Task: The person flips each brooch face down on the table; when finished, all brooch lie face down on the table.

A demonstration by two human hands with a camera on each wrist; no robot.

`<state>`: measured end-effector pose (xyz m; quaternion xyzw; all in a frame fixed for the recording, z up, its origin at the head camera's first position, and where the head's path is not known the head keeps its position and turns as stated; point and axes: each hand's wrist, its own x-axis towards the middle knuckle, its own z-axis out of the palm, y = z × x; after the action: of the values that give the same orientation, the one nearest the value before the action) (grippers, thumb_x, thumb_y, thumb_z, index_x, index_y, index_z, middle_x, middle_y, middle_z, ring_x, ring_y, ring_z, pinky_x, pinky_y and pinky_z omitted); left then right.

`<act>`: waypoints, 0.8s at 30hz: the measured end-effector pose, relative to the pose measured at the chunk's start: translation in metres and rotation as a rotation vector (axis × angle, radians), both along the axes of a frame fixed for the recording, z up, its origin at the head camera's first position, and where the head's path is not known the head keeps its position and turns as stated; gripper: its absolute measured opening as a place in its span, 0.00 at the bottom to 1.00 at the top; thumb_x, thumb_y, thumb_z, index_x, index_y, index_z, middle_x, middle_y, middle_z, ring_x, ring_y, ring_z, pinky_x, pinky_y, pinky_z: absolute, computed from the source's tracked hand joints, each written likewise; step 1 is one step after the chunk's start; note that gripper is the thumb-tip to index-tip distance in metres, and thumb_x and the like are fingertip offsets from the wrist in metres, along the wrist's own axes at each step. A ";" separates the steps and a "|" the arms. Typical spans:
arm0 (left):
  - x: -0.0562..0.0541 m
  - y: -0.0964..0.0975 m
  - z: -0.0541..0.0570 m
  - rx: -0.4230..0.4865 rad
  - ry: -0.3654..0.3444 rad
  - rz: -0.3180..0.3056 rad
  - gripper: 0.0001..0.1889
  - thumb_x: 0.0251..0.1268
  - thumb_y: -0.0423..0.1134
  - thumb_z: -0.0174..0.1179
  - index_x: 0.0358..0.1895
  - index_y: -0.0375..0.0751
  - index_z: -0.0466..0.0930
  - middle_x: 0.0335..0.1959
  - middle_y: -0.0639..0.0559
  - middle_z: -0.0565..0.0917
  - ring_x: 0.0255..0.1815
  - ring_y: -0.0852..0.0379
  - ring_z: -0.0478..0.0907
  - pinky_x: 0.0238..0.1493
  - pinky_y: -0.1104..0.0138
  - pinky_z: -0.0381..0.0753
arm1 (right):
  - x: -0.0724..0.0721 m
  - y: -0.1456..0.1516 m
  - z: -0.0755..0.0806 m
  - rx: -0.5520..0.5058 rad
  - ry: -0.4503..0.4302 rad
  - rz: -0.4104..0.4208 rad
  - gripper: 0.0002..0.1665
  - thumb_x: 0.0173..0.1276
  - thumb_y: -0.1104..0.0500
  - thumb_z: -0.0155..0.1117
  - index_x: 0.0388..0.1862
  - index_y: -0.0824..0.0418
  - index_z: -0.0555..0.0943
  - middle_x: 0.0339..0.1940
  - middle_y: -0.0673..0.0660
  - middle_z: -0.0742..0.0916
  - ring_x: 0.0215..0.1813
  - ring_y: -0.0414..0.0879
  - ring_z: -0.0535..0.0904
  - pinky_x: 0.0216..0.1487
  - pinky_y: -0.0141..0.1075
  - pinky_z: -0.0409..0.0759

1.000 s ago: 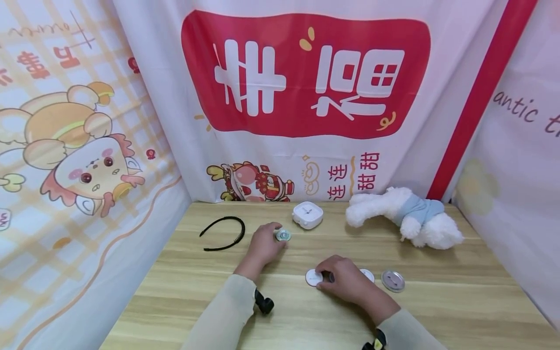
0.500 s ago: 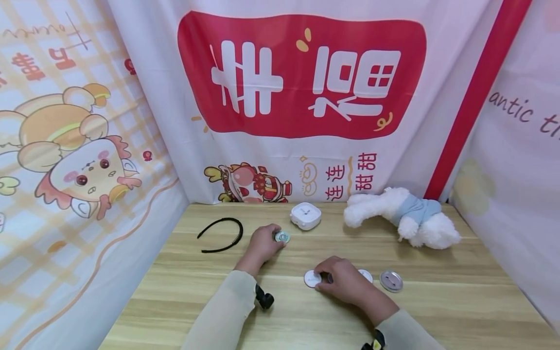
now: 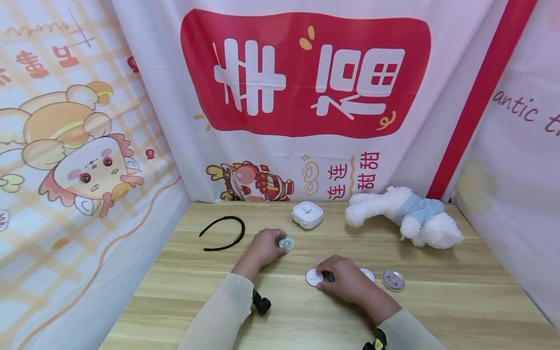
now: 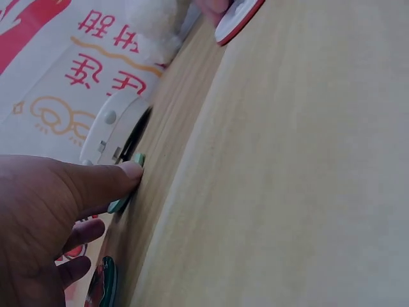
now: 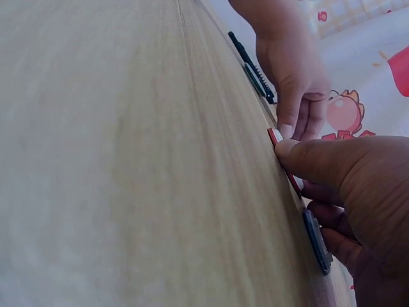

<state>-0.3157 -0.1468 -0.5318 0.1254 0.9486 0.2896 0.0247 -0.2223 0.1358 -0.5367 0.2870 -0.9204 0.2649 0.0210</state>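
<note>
My left hand (image 3: 267,247) pinches a small green round badge (image 3: 287,243) at its edge, close over the table. In the left wrist view, another badge (image 4: 108,281), dark green and red, lies under the curled fingers. Nearer the front, my right hand (image 3: 345,279) holds a white badge with a red rim (image 3: 313,277) between thumb and fingers. A dark blue-edged badge (image 5: 317,242) sits beneath that hand's other fingers. Just right of the hand are a partly hidden white badge (image 3: 368,274) and a silver badge (image 3: 393,281), its pin side up.
A black toothed headband (image 3: 239,236) lies left of my left hand. Behind the hands stands a white square clock-like case (image 3: 307,215). At the back right a white plush toy (image 3: 407,216) in blue clothing lies on the wooden table (image 3: 459,301). Printed curtains enclose three sides.
My left hand has shifted slightly toward me and to the right, bringing the green badge along. The right hand keeps its place on the white badge.
</note>
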 end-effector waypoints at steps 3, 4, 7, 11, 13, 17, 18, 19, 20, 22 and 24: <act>0.011 0.003 0.001 -0.021 0.016 -0.058 0.22 0.68 0.44 0.78 0.64 0.46 0.88 0.60 0.49 0.89 0.66 0.46 0.82 0.75 0.48 0.78 | 0.000 0.001 0.001 -0.006 -0.003 0.001 0.18 0.66 0.51 0.84 0.53 0.52 0.92 0.49 0.46 0.92 0.54 0.42 0.86 0.60 0.47 0.88; 0.015 0.004 0.001 -0.025 0.023 -0.073 0.22 0.69 0.44 0.78 0.63 0.46 0.88 0.60 0.49 0.89 0.66 0.46 0.82 0.75 0.49 0.78 | 0.000 0.001 0.001 -0.008 -0.008 -0.002 0.18 0.66 0.51 0.84 0.53 0.52 0.92 0.49 0.46 0.92 0.54 0.42 0.86 0.60 0.47 0.88; 0.029 0.006 0.002 -0.025 0.037 -0.108 0.21 0.69 0.44 0.77 0.63 0.46 0.89 0.60 0.50 0.89 0.66 0.47 0.82 0.74 0.50 0.79 | 0.000 0.000 0.002 -0.008 -0.022 -0.006 0.18 0.66 0.51 0.84 0.53 0.51 0.92 0.50 0.46 0.92 0.55 0.42 0.86 0.60 0.48 0.88; 0.047 0.004 0.000 -0.044 0.052 -0.141 0.22 0.67 0.46 0.79 0.62 0.48 0.89 0.60 0.53 0.89 0.66 0.49 0.82 0.73 0.49 0.80 | 0.001 -0.001 0.002 -0.006 -0.048 -0.015 0.18 0.67 0.51 0.84 0.54 0.51 0.92 0.51 0.46 0.92 0.56 0.43 0.86 0.62 0.48 0.88; 0.056 0.001 -0.001 -0.059 0.062 -0.154 0.22 0.66 0.48 0.80 0.62 0.50 0.90 0.59 0.55 0.89 0.65 0.51 0.82 0.73 0.48 0.78 | 0.001 -0.001 0.002 -0.003 -0.063 -0.024 0.18 0.67 0.51 0.83 0.54 0.51 0.92 0.51 0.46 0.92 0.58 0.44 0.86 0.64 0.49 0.87; 0.069 -0.005 -0.002 -0.051 0.069 -0.183 0.23 0.64 0.49 0.81 0.61 0.53 0.90 0.57 0.58 0.90 0.62 0.55 0.83 0.72 0.49 0.78 | 0.002 -0.001 0.002 -0.005 -0.071 -0.037 0.18 0.66 0.51 0.84 0.54 0.50 0.92 0.52 0.46 0.92 0.58 0.45 0.86 0.64 0.50 0.87; 0.072 -0.006 -0.002 -0.044 0.068 -0.190 0.23 0.64 0.49 0.81 0.61 0.53 0.90 0.57 0.59 0.90 0.62 0.56 0.83 0.72 0.50 0.78 | 0.001 -0.001 0.002 -0.005 -0.071 -0.037 0.18 0.66 0.51 0.84 0.54 0.50 0.92 0.52 0.46 0.92 0.58 0.45 0.86 0.64 0.50 0.87; 0.075 -0.007 -0.002 -0.035 0.067 -0.195 0.23 0.63 0.48 0.81 0.61 0.52 0.90 0.57 0.59 0.90 0.62 0.56 0.83 0.72 0.51 0.79 | 0.001 -0.001 0.002 -0.007 -0.070 -0.037 0.18 0.66 0.51 0.84 0.54 0.50 0.92 0.52 0.46 0.92 0.58 0.45 0.86 0.65 0.50 0.87; 0.078 -0.008 -0.002 -0.023 0.061 -0.200 0.23 0.63 0.48 0.81 0.61 0.52 0.90 0.57 0.59 0.90 0.62 0.56 0.83 0.72 0.52 0.80 | 0.001 -0.001 0.002 -0.008 -0.070 -0.038 0.18 0.66 0.51 0.84 0.54 0.50 0.92 0.52 0.46 0.92 0.58 0.45 0.86 0.64 0.50 0.87; 0.083 -0.011 -0.002 -0.009 0.051 -0.210 0.24 0.62 0.47 0.81 0.61 0.52 0.90 0.58 0.58 0.90 0.63 0.55 0.83 0.72 0.53 0.81 | 0.000 -0.002 0.001 -0.007 -0.072 -0.041 0.18 0.66 0.51 0.84 0.54 0.50 0.92 0.52 0.46 0.92 0.58 0.45 0.86 0.65 0.49 0.87; 0.086 -0.013 -0.002 -0.007 0.048 -0.217 0.23 0.62 0.48 0.81 0.60 0.52 0.90 0.58 0.59 0.89 0.64 0.56 0.83 0.72 0.54 0.81 | 0.000 -0.003 0.001 -0.007 -0.074 -0.043 0.18 0.66 0.51 0.84 0.54 0.50 0.92 0.52 0.46 0.92 0.59 0.45 0.87 0.65 0.49 0.87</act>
<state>-0.2292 -0.1594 -0.5340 0.2344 0.9308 0.2786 0.0335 -0.2226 0.1332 -0.5357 0.2571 -0.9255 0.2780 -0.0067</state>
